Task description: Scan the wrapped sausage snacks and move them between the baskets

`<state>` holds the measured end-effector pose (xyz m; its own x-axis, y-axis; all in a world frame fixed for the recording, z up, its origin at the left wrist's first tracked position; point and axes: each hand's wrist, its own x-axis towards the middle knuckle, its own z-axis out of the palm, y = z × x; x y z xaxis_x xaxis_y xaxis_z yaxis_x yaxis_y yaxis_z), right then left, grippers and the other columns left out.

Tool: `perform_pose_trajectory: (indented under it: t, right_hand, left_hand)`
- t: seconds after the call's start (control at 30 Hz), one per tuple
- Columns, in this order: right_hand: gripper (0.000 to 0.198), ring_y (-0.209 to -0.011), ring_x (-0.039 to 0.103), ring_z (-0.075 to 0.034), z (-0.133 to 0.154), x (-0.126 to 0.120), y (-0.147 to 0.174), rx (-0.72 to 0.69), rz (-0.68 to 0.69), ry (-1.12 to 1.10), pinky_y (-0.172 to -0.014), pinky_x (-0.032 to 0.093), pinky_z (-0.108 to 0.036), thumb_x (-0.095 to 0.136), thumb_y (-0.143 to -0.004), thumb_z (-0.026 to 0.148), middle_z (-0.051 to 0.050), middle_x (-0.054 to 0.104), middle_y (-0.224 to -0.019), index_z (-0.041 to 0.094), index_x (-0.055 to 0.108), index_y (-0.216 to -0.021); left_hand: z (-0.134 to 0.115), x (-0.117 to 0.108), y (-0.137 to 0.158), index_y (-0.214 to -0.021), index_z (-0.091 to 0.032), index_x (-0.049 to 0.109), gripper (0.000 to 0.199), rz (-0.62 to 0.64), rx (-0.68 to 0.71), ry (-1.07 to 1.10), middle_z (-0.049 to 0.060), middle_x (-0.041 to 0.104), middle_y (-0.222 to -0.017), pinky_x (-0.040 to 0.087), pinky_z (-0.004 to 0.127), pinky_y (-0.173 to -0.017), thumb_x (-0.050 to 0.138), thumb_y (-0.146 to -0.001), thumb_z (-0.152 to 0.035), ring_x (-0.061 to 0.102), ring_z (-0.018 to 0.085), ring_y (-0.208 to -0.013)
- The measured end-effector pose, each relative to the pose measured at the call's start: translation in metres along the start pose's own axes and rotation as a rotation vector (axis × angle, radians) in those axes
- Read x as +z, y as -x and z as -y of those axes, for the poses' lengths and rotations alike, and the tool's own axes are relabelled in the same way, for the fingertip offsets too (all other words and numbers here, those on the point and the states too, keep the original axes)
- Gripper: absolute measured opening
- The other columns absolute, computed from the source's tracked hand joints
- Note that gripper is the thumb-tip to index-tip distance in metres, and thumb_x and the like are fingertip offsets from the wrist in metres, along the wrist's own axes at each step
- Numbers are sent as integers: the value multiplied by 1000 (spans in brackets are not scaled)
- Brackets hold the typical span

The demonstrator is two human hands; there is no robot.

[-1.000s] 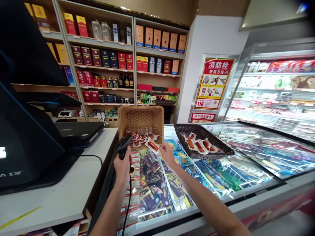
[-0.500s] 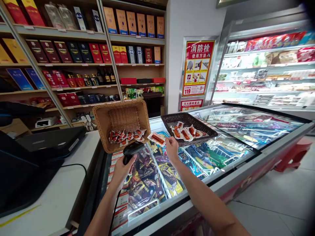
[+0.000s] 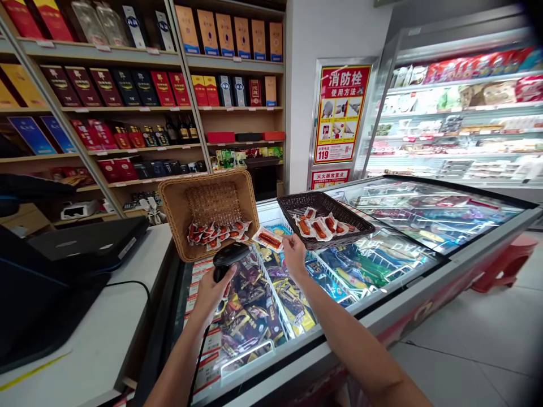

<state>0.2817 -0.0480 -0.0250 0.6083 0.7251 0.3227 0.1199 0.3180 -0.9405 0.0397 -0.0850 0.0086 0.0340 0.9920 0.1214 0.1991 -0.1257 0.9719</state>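
Observation:
My left hand (image 3: 213, 289) is wrapped round the handle of a black barcode scanner (image 3: 230, 255), whose head points to the right. Between the fingertips of my right hand (image 3: 294, 252) is one end of a packaged sausage (image 3: 268, 239), held flat in front of the scanner's head. Behind the scanner, a tan wicker basket (image 3: 166, 196) is tilted toward me with several packaged sausages (image 3: 218, 233) in its lower part. To the right of my right hand, a dark brown basket (image 3: 356, 219) holds several more packs (image 3: 321, 229).
Both baskets rest on a glass-topped freezer (image 3: 407, 305) full of wrapped goods. At the left stands a white counter (image 3: 85, 333) with a black terminal (image 3: 89, 243); the scanner's cable (image 3: 199, 356) hangs below my left hand. A red stool (image 3: 504, 265) is at the right.
The packaged sausage and my right hand have shifted very slightly left toward the scanner. My left hand keeps its hold on the scanner, and the baskets look the same.

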Motion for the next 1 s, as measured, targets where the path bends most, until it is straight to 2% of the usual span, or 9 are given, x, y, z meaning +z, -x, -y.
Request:
perform_pose_trajectory:
  t: [0.1,0.2,0.43,0.53,0.63,0.7,0.77,0.9,1.0]
  right_hand:
    - [25,-68,52,-17,-1,1,-6,-25,-45,14,-67,41,-29,53,-81,47,1,61,-70,24,54,-73]
    - [29,-68,52,-18,2,-9,-25,-67,-194,54,-67,42,-29,48,-88,51,0,59,-70,25,53,-78]
    - [38,-100,63,-31,3,-95,-86,-190,-768,286,-91,48,-44,34,-101,50,-20,67,-108,22,60,-99]
    - [38,-115,60,-40,-9,-121,-95,-152,-793,459,-101,43,-59,37,-100,43,-25,66,-112,20,67,-97]
    - [36,-136,46,-48,-14,-121,-90,-203,-847,599,-109,29,-73,41,-100,33,-30,58,-133,17,73,-105]
    - [38,-142,39,-48,-9,-105,-80,-294,-842,626,-111,26,-74,41,-100,29,-30,53,-142,17,74,-115]
    - [39,-140,41,-46,0,-75,-65,-421,-722,631,-111,30,-71,42,-101,29,-29,54,-142,17,73,-120]
    - [35,-124,54,-35,16,23,-30,-664,-194,599,-110,39,-59,45,-102,31,-20,62,-132,19,75,-113]
    - [31,-126,53,-32,23,108,-9,-650,148,648,-111,38,-51,50,-102,31,-18,63,-132,19,78,-105]
  left_hand:
    - [0,0,-1,-64,-21,55,56,-25,-7,7,-2,51,-50,34,25,-45,84,-65,-69,44,11,-43]
    - [1,-2,-4,-60,-21,54,59,-80,-18,34,-2,49,-48,33,24,-42,89,-57,-68,42,11,-42]
    - [-12,-14,-7,-68,-19,58,57,-275,-79,145,-2,56,-55,36,23,-39,93,-50,-61,46,11,-45]
    - [-19,-22,-6,-70,-18,59,59,-393,-87,241,-3,56,-55,37,23,-39,94,-47,-59,47,10,-45]
    - [-20,-32,-9,-74,-18,59,61,-548,-77,382,-5,56,-55,36,21,-40,95,-45,-58,47,9,-45]
    - [-17,-39,-12,-76,-18,58,61,-654,-60,461,-6,54,-55,35,20,-40,94,-48,-59,45,8,-45]
    - [-12,-45,-13,-77,-19,57,61,-727,-60,534,-7,53,-55,36,20,-40,94,-49,-59,45,8,-46]
    - [-6,-48,-13,-79,-20,57,58,-780,-75,606,-7,53,-58,35,22,-39,91,-56,-61,45,8,-46]
    - [-4,-44,-11,-78,-20,58,55,-773,-85,593,-6,54,-59,37,23,-41,89,-59,-61,45,9,-46]
